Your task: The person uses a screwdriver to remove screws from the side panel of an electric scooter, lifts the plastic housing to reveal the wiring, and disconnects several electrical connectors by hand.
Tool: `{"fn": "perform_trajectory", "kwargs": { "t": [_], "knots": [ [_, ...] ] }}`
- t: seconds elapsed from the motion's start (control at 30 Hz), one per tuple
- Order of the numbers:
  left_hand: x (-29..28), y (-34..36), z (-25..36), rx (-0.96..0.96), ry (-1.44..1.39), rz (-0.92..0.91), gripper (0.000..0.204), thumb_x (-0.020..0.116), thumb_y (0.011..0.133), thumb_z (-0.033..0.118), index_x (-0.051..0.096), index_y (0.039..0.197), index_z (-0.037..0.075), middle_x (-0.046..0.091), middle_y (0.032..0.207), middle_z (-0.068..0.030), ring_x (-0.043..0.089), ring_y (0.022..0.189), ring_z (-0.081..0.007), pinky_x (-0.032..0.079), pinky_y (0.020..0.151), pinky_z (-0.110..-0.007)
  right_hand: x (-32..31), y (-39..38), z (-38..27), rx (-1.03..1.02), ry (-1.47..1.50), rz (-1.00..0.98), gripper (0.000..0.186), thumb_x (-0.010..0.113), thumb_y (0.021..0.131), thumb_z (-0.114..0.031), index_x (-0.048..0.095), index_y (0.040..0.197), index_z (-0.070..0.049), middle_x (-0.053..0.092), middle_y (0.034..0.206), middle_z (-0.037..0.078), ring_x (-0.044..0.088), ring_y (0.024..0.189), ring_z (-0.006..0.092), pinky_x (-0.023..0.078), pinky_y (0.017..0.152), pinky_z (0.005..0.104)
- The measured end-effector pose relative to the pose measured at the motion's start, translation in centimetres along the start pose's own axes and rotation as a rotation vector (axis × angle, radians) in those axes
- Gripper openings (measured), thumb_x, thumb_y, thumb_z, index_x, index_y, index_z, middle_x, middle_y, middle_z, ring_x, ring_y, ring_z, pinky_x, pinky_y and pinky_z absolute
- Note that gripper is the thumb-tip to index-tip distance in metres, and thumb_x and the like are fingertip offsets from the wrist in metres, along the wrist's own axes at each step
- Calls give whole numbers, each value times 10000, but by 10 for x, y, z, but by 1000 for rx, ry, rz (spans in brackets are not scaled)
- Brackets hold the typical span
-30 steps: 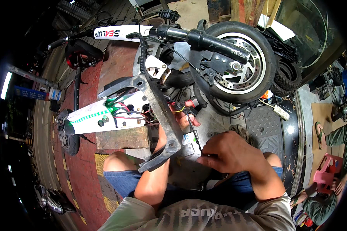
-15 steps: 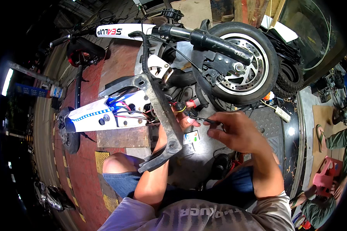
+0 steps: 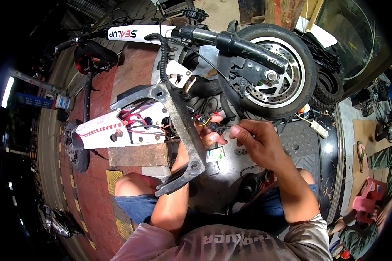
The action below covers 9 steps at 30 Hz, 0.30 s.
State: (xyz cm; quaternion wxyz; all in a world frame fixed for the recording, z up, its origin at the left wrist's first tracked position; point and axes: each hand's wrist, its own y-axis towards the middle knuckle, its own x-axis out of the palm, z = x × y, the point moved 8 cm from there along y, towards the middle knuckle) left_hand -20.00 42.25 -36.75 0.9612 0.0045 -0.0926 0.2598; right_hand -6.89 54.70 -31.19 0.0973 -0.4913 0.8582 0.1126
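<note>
A partly dismantled electric scooter lies in front of me, its white body [image 3: 148, 138] full of loose red and black wires [image 3: 137, 118]. My left hand [image 3: 211, 135] reaches under a dirty grey bracket [image 3: 181, 124], which hides its wrist. Its curled fingers hold a small bundle of wires [image 3: 207, 123], one of them yellow. To the right, my right hand [image 3: 260, 141] pinches a thin black cable [image 3: 224, 128] between thumb and forefinger. That cable runs across to the bundle. Fine detail of the join between them is too small to make out.
The scooter's front wheel [image 3: 301, 74] and white stem [image 3: 139, 34] lie beyond my hands. A wooden block [image 3: 137, 155] is under the white body. Loose tyres [image 3: 329, 89] sit at the right. Another person's leg [image 3: 385, 165] and a pink stool [image 3: 369, 200] are at far right.
My right hand has turned slightly, its thumb now higher against the forefinger on the black cable. The light strip on the white body has gone from blue to red.
</note>
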Motion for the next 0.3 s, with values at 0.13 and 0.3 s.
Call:
{"fn": "perform_trajectory", "kwargs": {
  "t": [0.13, 0.3],
  "knots": [
    [12, 1, 6, -1, -127, -17, 491, 781, 921, 218, 615, 1330, 3, 702, 1067, -137, 736, 917, -230, 587, 839, -356, -3, 0, 3, -21, -4, 29, 305, 634, 1029, -295, 762, 903, -49, 566, 647, 113, 530, 568, 198, 429, 564, 350],
    [1, 0, -3, -52, -48, 19, 511, 778, 922, 229, 603, 1345, 3, 720, 1041, -169, 737, 947, -263, 575, 893, -379, 1, -7, -27, -306, -274, -15, 261, 681, 987, -257, 742, 888, -23, 614, 699, 155, 612, 623, 298, 460, 587, 404]
  ]
}}
